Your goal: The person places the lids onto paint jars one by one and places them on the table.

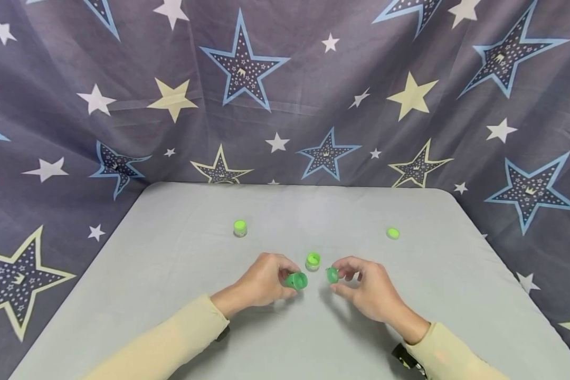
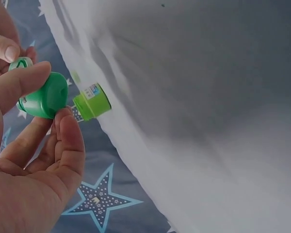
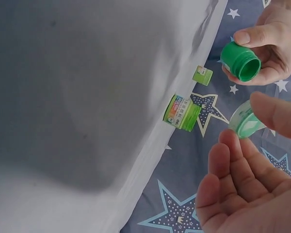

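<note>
Left fingers point(image 2: 73, 141) pinch a cylindrical green plastic jar point(image 1: 298, 281), mouth apparently kept clear; right fingers point(image 3: 235, 170), a round green plastic lid point(image 1: 332, 275).

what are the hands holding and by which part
The left hand grips the dark green jar by its sides; the right hand pinches the green lid by its edge.

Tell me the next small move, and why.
Probably the right hand should set its green cap down on the table: the cap is clear of the green jar in the left hand, and a lime lid lies apart from the open lime jar.
</note>
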Motion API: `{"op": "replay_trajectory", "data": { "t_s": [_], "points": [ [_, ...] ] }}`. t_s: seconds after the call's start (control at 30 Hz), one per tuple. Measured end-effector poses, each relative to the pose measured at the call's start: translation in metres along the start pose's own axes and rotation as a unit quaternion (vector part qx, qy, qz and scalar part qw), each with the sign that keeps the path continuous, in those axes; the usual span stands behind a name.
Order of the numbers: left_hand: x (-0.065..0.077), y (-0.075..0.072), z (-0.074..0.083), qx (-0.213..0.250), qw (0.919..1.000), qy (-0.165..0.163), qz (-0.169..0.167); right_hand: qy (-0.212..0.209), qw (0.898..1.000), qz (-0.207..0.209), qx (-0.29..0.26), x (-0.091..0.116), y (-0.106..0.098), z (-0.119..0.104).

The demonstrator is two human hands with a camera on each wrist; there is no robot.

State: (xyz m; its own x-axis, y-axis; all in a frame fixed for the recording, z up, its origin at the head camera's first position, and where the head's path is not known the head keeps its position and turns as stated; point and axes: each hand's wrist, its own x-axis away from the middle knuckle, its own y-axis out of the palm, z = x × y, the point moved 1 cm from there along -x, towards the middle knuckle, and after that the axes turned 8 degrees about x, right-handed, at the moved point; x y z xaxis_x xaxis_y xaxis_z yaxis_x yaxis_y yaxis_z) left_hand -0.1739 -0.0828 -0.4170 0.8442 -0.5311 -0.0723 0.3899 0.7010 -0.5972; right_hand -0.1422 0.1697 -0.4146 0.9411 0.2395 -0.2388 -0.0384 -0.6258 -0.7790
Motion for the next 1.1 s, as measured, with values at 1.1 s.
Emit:
{"op": "replay_trajectory", "data": {
  "t_s": [1.1],
  "points": [
    [-0.004, 0.01, 0.011, -0.004, 0.9995, 0.029, -0.008, -0.034, 0.999, -0.023, 0.011, 0.005, 0.009, -0.015]
  ]
}}
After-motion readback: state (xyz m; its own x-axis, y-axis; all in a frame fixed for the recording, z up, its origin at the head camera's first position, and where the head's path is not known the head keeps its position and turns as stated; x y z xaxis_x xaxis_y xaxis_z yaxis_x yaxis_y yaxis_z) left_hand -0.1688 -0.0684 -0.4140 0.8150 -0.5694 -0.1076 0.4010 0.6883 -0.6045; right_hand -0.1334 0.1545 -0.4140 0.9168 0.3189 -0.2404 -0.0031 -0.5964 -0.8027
